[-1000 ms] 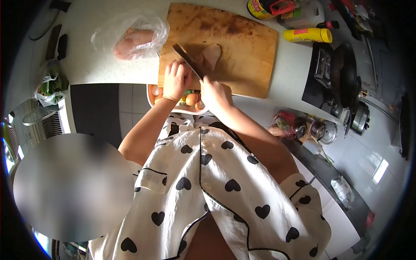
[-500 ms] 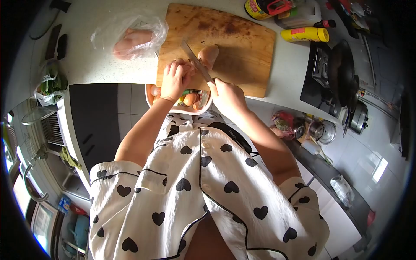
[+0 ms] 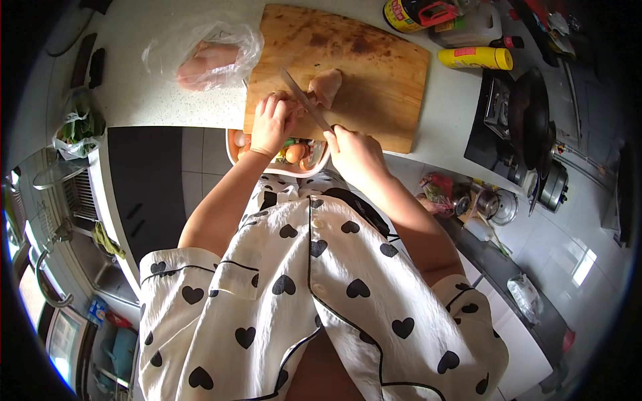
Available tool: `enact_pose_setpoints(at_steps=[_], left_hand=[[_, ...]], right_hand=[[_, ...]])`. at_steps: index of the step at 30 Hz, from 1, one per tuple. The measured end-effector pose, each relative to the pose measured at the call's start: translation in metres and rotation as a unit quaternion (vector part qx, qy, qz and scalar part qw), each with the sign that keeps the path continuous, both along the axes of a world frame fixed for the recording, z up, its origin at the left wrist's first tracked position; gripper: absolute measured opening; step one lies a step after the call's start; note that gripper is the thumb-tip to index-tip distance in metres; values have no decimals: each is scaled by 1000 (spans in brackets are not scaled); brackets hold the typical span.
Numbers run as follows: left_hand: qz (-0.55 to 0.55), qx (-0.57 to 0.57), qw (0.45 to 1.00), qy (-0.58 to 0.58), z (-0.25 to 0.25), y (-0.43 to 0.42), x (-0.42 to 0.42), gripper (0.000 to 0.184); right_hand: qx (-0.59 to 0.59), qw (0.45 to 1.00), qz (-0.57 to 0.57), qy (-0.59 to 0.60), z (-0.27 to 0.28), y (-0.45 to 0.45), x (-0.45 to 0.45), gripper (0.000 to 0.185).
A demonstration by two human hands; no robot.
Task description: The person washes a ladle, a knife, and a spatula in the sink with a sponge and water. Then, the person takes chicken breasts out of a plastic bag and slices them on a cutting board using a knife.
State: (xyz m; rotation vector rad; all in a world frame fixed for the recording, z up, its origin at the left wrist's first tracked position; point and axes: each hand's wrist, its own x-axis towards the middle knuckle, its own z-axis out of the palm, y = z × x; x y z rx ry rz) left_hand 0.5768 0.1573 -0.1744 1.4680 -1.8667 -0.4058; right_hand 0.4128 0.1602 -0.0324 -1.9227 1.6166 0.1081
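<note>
My right hand [image 3: 357, 154] is closed round the handle of a kitchen knife [image 3: 302, 97], its blade slanting up and left across the wooden cutting board [image 3: 381, 80]. My left hand [image 3: 273, 121] has its fingers curled at the board's near left, pressing on raw chicken that they mostly cover. Just right of the blade lies a pale pink piece of raw chicken [image 3: 326, 87]. Whether the blade has cut right through is hard to see. More raw chicken [image 3: 207, 65] sits in a clear plastic bag [image 3: 249, 48] left of the board.
Under the board's near edge is a white-rimmed bin [image 3: 294, 172] with eggshells and scraps. Bottles stand at the back right, and a yellow bottle [image 3: 475, 58] lies near them. A black wok [image 3: 528, 120] is on the stove at right. Leafy greens [image 3: 80, 123] are at far left.
The knife has shifted slightly toward me relative to the board. The chicken piece right of the blade has turned a little and shows a flatter face. My left hand stays in place.
</note>
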Motion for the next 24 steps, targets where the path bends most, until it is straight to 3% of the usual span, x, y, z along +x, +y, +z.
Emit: enact_pose_setpoints(at_steps=[13,21,24], left_hand=[[-9,10,1000,-9,-2,1,4,20],[-14,3,1000,-13,-7,0,3,22],[-10,15,1000,-4,-6,1,4,22]], right_hand=[[-12,999,14,-27,-13,-7,9,26],[69,997,-18,-40,-12,-18,23,26],[28,999,-6,-21,-18,-4,15,27]])
